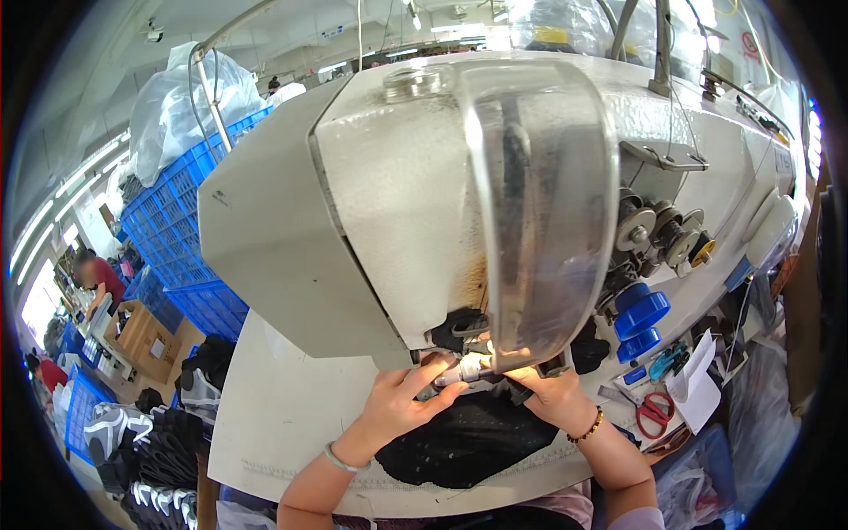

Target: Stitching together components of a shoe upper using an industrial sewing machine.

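My left hand (408, 402) is under the head of a large pale industrial sewing machine (397, 194), its thumb and forefinger closed around a short silvery-white cylindrical piece (466, 369). Whether that piece is attached to the machine I cannot tell. On the other side, my right hand (561, 402) reaches in below the clear plastic guard (552, 221), fingers curled and their tips partly hidden. Something dark shows by those tips, too obscured to name. Below both hands, a piece of black fabric (468, 442) lies on the white machine table (274, 397).
Right of the machine are blue knobs (640, 309), red-handled scissors (654, 415) and white paper (695, 384). Blue crates (190, 194) stack at the left, above heaped grey-and-black shoe pieces (146, 442). A cardboard box (141, 340) stands near a person in red (106, 278) farther off.
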The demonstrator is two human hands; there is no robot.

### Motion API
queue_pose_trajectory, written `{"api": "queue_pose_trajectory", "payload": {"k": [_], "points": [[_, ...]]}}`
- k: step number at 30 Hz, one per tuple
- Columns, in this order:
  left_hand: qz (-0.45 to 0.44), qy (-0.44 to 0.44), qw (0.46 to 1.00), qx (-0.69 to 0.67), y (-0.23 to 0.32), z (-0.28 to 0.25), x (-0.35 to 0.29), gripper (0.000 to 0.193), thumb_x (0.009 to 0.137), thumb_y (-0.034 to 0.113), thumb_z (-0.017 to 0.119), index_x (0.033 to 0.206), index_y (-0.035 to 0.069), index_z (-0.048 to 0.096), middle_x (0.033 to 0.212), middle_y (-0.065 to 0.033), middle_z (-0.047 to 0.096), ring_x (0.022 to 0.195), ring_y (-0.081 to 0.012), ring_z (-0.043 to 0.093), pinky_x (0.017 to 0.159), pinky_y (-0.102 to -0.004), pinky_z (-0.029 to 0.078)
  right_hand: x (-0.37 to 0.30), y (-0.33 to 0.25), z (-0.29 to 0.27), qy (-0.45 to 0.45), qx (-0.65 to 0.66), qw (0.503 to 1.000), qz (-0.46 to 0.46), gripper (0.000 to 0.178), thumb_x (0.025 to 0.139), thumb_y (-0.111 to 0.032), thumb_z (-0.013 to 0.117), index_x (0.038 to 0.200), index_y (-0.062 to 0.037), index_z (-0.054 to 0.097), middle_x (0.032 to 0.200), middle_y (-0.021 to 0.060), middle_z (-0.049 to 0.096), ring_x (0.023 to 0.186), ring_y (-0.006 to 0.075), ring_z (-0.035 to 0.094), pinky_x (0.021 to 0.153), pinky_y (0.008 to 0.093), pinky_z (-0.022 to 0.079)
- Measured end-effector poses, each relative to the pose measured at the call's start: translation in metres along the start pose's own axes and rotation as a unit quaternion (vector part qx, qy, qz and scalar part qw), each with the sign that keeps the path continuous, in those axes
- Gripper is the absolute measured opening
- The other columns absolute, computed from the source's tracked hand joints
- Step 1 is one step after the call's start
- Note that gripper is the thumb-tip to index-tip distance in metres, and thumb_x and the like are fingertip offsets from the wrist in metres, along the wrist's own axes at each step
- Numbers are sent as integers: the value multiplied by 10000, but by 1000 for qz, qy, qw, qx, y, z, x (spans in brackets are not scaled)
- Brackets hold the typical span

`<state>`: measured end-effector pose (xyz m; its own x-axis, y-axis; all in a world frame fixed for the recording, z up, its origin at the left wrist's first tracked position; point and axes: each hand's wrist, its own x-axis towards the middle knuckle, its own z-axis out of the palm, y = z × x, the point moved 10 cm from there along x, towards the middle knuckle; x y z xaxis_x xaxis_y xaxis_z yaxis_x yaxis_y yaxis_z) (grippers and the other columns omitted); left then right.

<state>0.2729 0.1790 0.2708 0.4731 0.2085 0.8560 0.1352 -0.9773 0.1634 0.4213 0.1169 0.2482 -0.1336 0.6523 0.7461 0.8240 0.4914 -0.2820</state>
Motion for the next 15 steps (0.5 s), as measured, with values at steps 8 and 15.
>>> {"api": "queue_pose_trajectory", "payload": {"k": [8, 15], "points": [[13, -20, 999, 39, 2, 4, -2, 396, 683, 186, 841, 993, 26, 652, 928, -100, 694, 757, -202, 667, 663, -275, 549, -8, 5, 6, -18, -22, 1000, -8, 618, 538, 53, 685, 1110, -180, 665, 1143, 62, 649, 1090, 265, 610, 983, 402, 438], [18, 9, 1000, 15, -1, 2, -4, 393, 728, 244, 811, 1037, 65, 647, 910, -55, 676, 674, -154, 601, 567, -258, 510, -5, 1, 1, 2, -3, 1000, -20, 657, 525, 85, 656, 1125, -183, 668, 1152, 58, 647, 1028, 274, 622, 975, 407, 439]]}}
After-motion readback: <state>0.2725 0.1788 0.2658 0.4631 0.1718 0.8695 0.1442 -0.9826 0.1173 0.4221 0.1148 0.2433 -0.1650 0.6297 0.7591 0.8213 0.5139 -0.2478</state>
